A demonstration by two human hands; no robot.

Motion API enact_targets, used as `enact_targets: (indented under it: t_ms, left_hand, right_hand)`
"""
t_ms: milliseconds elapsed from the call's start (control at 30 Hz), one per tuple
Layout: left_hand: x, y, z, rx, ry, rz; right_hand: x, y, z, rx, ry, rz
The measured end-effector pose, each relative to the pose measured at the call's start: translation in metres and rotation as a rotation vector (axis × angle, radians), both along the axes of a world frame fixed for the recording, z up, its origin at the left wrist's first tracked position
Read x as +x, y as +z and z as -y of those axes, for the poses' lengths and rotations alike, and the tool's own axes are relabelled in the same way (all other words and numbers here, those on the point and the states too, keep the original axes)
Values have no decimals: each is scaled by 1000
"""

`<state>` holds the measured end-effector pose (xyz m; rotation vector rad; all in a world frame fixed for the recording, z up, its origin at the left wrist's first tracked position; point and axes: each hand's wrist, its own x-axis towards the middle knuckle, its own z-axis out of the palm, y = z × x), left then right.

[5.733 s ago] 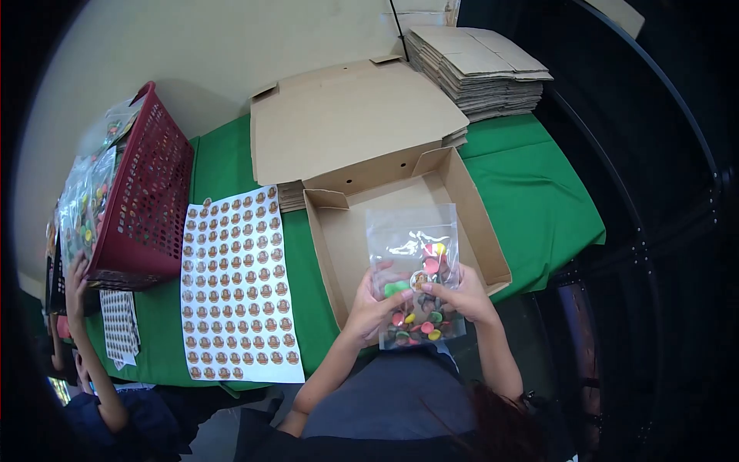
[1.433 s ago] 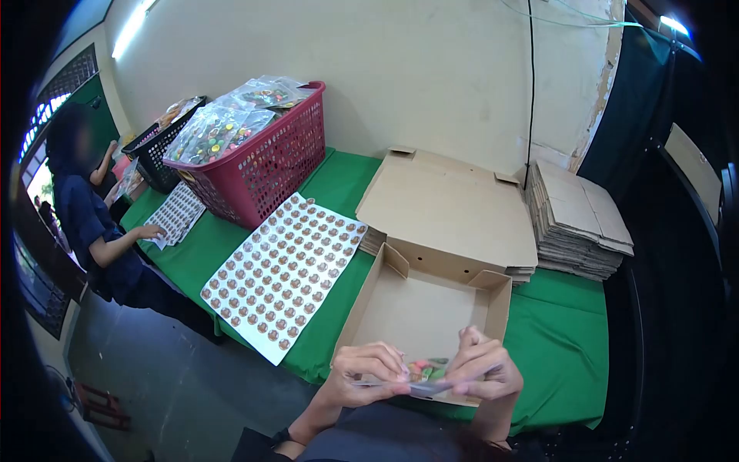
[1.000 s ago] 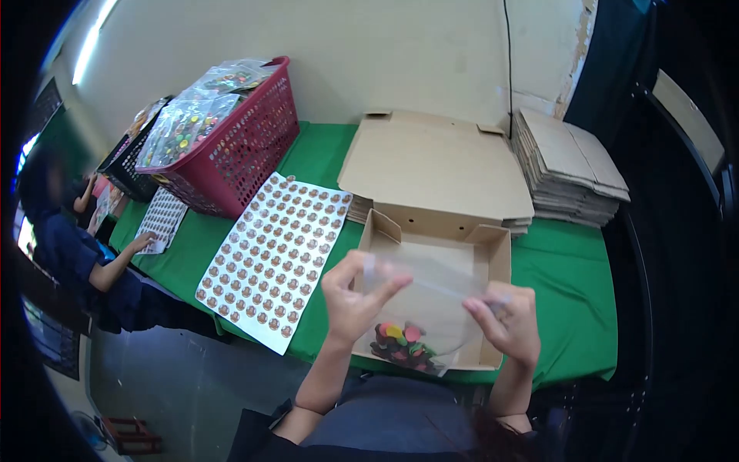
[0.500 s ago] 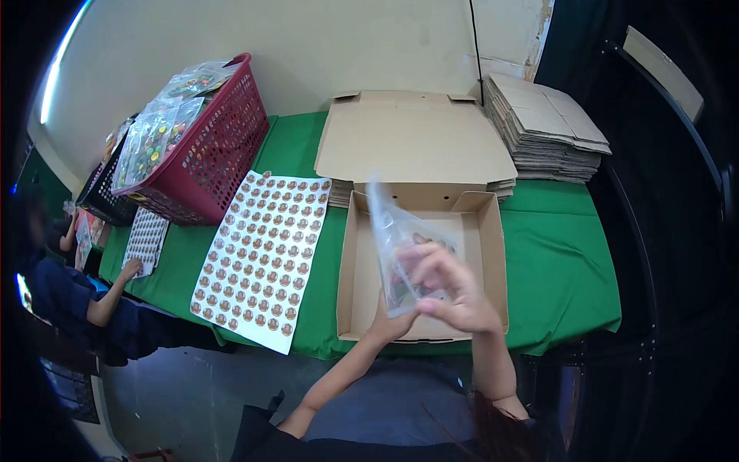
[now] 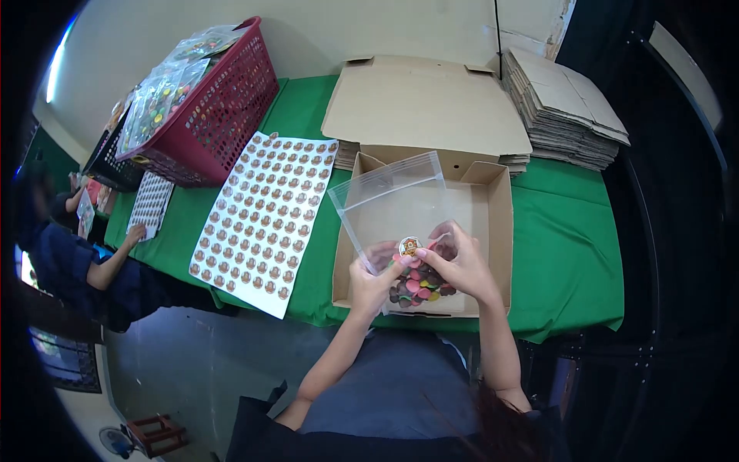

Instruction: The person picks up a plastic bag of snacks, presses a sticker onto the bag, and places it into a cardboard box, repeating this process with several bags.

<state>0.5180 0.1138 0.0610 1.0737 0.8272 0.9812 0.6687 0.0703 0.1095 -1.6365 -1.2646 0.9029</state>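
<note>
A clear zip bag (image 5: 392, 183) filled with small round pieces (image 5: 419, 286) in pink, dark brown and yellow hangs over the open cardboard box (image 5: 500, 231). My left hand (image 5: 375, 279) grips the bag's left side, its thumb on the front. On the right side, my right hand (image 5: 464, 269) is closed on the same bag, fingers partly behind it. Both thumbs meet at a round logo sticker (image 5: 411, 246) on the bag's front. To the left lies a white sheet of round stickers (image 5: 262, 212).
A red basket (image 5: 219, 100) of filled bags stands at the back left. Flat cardboard (image 5: 427, 104) lies behind the box, with a stack of folded cartons (image 5: 570, 108) to its right. At far left, a co-worker's hand (image 5: 136, 234) rests on another sticker sheet (image 5: 150, 202).
The bag has turned from edge-on to front-facing, showing its coloured contents. My right hand has come down to the bag, where the sticker now shows under both thumbs. The view has shifted.
</note>
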Motion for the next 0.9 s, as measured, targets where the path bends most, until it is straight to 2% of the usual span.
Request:
enact_targets:
  t_ms: [133, 167, 200, 233, 300, 333, 367, 400, 433, 467, 533, 567, 600, 667, 700, 733, 867, 900]
  left_hand:
    - [11, 5, 3, -24, 3, 21]
    - [12, 7, 2, -19, 7, 24]
    - [12, 10, 0, -83, -44, -19]
    - [12, 11, -1, -147, -92, -58]
    - [13, 4, -1, -228, -92, 25]
    - [12, 0, -2, -314, -105, 98]
    - [10, -3, -2, -357, -199, 84]
    - [10, -6, 2, -356, -193, 90]
    - [11, -9, 6, -341, -135, 177]
    - [11, -11, 10, -326, -73, 264]
    - [1, -13, 14, -313, -31, 268]
    - [-5, -17, 13, -263, 61, 246]
    - [-11, -17, 13, -215, 154, 220]
    - [-25, -10, 21, -210, 270, 210]
    - [-29, -8, 25, -209, 311, 219]
    - [-34, -6, 29, -205, 352, 224]
    - [-41, -5, 49, -209, 410, 195]
    - [-41, -5, 53, -210, 418, 191]
  right_hand:
    - [8, -19, 3, 97, -9, -82]
    - [13, -23, 4, 65, 23, -186]
    - [18, -25, 7, 33, 56, -288]
    - [22, -23, 13, 37, 64, -282]
    - [34, -17, 25, 35, 332, -409]
    - [42, -19, 26, 37, 345, -398]
    - [50, -25, 27, 70, 356, -423]
    - [56, -22, 28, 100, 363, -452]
    - [65, -10, 33, -53, 228, -582]
    - [68, -7, 35, -59, 235, -577]
    - [70, -8, 40, -238, 192, -428]
    - [72, -31, 45, -64, 469, -374]
    - [70, -32, 41, -72, 484, -375]
    - [63, -32, 34, -224, 123, -666]
    - [64, -31, 34, -297, 249, -591]
    - [62, -35, 34, -313, 271, -592]
    - [50, -60, 17, -217, 241, -571]
    - [43, -69, 11, -232, 220, -476]
